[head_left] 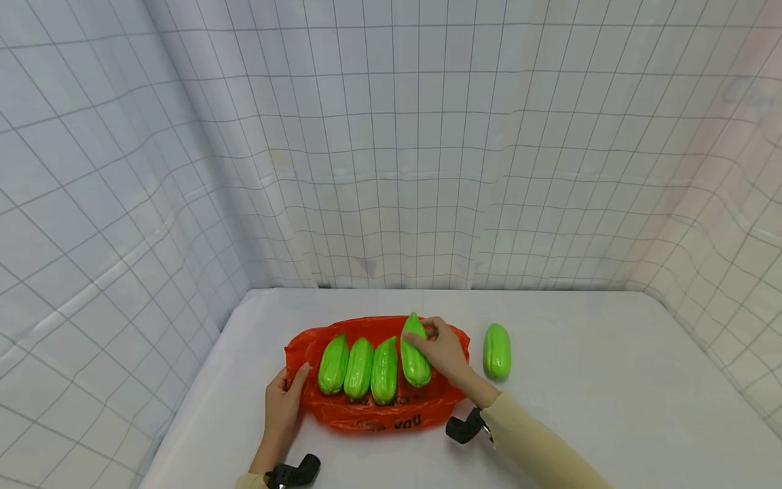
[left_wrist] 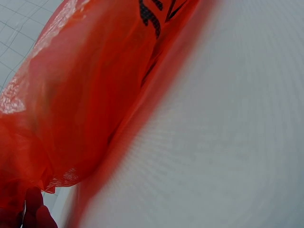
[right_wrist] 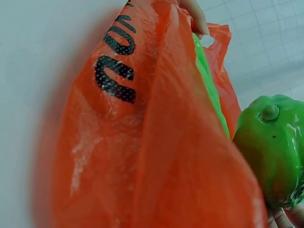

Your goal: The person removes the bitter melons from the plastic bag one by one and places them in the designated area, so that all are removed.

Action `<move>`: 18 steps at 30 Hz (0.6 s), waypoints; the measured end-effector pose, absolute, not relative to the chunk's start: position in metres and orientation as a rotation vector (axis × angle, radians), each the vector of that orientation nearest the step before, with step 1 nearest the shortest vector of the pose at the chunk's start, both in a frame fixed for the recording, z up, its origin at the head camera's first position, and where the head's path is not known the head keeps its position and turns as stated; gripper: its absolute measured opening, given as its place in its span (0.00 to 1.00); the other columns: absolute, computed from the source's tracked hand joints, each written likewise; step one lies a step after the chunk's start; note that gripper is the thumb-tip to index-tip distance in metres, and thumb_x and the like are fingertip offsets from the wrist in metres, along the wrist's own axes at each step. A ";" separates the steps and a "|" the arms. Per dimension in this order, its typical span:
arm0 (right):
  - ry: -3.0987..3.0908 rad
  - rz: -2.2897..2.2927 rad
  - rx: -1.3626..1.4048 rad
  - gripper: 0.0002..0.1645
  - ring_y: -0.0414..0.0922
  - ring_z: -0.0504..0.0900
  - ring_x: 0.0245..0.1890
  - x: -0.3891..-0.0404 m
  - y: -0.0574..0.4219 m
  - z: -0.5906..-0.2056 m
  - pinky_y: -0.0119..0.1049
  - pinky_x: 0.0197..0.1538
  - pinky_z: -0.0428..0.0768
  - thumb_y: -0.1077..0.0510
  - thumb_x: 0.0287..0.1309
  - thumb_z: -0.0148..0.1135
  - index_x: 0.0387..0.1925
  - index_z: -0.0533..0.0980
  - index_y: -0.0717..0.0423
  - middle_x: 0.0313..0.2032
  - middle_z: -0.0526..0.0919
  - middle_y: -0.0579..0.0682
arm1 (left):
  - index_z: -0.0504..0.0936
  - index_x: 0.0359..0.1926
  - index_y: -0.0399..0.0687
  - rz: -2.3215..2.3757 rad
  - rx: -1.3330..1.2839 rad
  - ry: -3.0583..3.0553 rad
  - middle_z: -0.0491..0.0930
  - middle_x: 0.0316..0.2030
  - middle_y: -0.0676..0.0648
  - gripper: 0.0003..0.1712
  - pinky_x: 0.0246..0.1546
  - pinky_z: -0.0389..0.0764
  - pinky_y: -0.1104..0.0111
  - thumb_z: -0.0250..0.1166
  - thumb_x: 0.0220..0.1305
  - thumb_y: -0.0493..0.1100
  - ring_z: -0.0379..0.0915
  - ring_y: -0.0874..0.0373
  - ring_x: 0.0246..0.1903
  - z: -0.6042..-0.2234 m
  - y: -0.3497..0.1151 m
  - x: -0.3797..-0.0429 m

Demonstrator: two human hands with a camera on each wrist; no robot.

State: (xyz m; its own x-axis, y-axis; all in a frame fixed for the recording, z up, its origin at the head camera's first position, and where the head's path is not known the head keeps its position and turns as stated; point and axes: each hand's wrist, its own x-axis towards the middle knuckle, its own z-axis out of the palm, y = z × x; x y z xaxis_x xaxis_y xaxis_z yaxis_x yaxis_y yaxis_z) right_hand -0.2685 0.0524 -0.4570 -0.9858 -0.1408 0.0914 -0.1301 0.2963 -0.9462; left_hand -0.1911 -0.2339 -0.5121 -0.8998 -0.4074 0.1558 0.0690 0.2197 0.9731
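Note:
A red plastic bag (head_left: 342, 411) with dark printed letters lies spread on the white table. Three glossy green gourd-like vegetables (head_left: 358, 369) are side by side in its mouth. My right hand (head_left: 444, 348) grips another green gourd-like vegetable (head_left: 416, 360) over the bag's right part; in the right wrist view this vegetable (right_wrist: 273, 142) shows its stubby end, with fingertips beneath. At the bag's left edge, my left hand (head_left: 283, 405) pinches the plastic between thumb and fingers. The left wrist view shows mostly the bag's red side (left_wrist: 80, 95) and dark fingertips low in the corner.
One more green vegetable (head_left: 497, 351) lies on the white table (head_left: 611, 380) to the right of the bag. White curtains with a grid pattern (head_left: 391, 149) hang behind the table and at both sides. Each wrist wears a black camera (head_left: 466, 426).

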 end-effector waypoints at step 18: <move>2.546 -1.913 -0.196 0.31 0.45 0.76 0.34 -0.271 0.066 -0.448 0.37 0.34 0.77 0.42 0.51 0.69 0.50 0.74 0.57 0.38 0.79 0.52 | 0.79 0.47 0.36 -1.747 0.336 -2.116 0.78 0.39 0.40 0.22 0.33 0.75 0.76 0.59 0.67 0.53 0.69 0.60 0.34 -0.514 -0.235 -0.192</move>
